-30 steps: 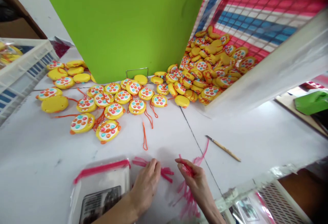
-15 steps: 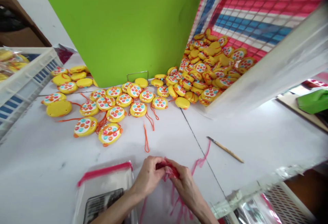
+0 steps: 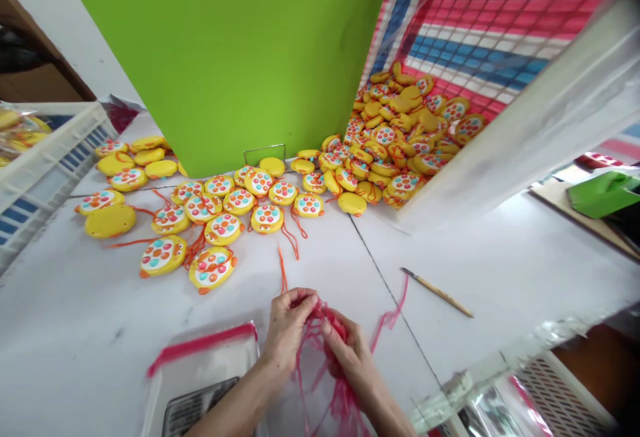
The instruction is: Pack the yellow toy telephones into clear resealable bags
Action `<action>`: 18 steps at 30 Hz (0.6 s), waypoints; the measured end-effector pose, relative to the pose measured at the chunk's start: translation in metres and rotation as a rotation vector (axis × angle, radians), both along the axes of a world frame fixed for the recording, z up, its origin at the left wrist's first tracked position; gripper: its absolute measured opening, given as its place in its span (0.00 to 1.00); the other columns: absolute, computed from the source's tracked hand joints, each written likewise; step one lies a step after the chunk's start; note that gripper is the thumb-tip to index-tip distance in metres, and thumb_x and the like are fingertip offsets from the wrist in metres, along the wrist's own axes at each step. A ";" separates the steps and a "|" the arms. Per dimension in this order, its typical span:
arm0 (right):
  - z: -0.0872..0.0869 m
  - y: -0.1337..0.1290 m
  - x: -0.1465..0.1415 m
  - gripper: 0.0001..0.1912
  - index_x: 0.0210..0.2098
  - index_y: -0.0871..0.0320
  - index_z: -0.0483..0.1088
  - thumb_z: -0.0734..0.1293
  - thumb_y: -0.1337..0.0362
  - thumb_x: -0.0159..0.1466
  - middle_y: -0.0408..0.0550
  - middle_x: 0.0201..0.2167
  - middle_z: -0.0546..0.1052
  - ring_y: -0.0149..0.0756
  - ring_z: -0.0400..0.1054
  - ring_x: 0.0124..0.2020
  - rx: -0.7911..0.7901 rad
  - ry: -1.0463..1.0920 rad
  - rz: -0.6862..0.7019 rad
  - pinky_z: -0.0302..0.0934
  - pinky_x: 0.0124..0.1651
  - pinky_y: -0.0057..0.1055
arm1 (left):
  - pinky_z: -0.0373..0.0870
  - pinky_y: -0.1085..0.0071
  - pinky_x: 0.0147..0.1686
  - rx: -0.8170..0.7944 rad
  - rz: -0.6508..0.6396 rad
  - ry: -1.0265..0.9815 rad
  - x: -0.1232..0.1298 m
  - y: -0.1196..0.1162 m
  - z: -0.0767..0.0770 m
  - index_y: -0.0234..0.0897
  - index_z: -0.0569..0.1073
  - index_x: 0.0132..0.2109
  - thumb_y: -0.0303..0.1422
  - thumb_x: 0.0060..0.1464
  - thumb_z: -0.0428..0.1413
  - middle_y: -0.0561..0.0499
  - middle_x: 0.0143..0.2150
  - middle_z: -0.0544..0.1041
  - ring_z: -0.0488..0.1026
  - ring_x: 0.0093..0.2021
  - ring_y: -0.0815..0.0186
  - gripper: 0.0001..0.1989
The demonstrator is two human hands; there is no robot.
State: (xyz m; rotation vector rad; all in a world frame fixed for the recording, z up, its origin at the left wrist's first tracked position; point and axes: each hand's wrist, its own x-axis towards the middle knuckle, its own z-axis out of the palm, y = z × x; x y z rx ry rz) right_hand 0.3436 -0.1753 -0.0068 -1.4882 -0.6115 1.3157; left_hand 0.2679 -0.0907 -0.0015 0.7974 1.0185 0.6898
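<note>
A bunch of thin pink plastic strips [image 3: 345, 397] trails down from between my hands above the white table. My left hand [image 3: 290, 327] pinches the upper end of the strips with thumb and fingertips. Its fingers cover the lower part of an orange cord loop [image 3: 282, 270] lying behind. My right hand [image 3: 347, 350] is closed around the bunch, thumb on top. Left of my forearm lies a clear plastic bag [image 3: 200, 363] with a pink top edge and black print. One loose pink strip [image 3: 390, 317] stretches on the table to the right.
Several yellow duck-like toys [image 3: 213, 268] with coloured dots lie across the table, many piled at the back right. A green panel [image 3: 225, 57] stands behind them. A thin wooden-handled tool [image 3: 443, 295] lies at right. White crates [image 3: 55, 157] stand left and below the right edge.
My hands have drawn slightly apart, and more of the pink strips now show between and below them. My left hand moved up over the orange cord's end. The view shifted slightly.
</note>
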 end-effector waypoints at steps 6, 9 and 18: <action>-0.006 0.002 -0.005 0.28 0.28 0.61 0.66 0.66 0.39 0.50 0.34 0.12 0.58 0.21 0.48 0.11 -0.026 0.041 0.136 0.42 0.14 0.21 | 0.63 0.76 0.25 -0.057 0.044 -0.042 0.013 -0.004 0.009 0.32 0.73 0.25 0.34 0.34 0.63 0.53 0.20 0.72 0.67 0.23 0.71 0.11; -0.008 -0.004 -0.001 0.23 0.21 0.60 0.63 0.67 0.45 0.53 0.33 0.12 0.55 0.21 0.46 0.12 -0.046 0.030 0.140 0.42 0.14 0.22 | 0.63 0.76 0.26 -0.065 0.047 -0.081 0.016 -0.006 0.009 0.32 0.73 0.25 0.33 0.35 0.62 0.53 0.20 0.72 0.66 0.23 0.72 0.09; -0.008 -0.062 0.031 0.26 0.36 0.60 0.68 0.71 0.46 0.47 0.36 0.19 0.64 0.22 0.53 0.16 -0.272 0.009 -0.236 0.48 0.19 0.22 | 0.68 0.74 0.30 -0.165 0.008 -0.136 0.031 0.003 0.003 0.31 0.72 0.26 0.33 0.31 0.65 0.53 0.24 0.73 0.69 0.25 0.72 0.13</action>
